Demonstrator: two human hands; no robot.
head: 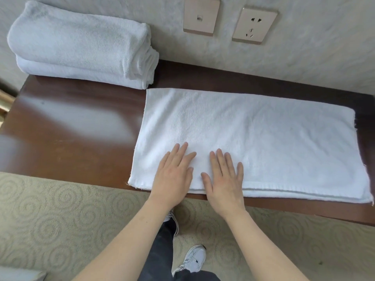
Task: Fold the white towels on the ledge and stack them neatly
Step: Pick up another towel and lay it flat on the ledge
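A white towel [251, 142], folded lengthwise, was found spread flat on the dark wooden ledge [71, 128]; the left hand [174, 173] and right hand [225, 179] were laid side by side on its near edge, fingers straight, nothing grasped. Two folded towels [81, 45] were stacked at the ledge's far left, against the wall [314, 57].

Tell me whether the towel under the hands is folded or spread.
Folded once: the towel shows two stacked layers along its near edge.

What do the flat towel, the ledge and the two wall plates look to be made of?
Flat towel: likely cotton terry, with a nubby looped pile. Ledge: dark wood or veneer, glossy, mirroring window light. Wall plates: brushed beige finish; metal or plastic unclear.
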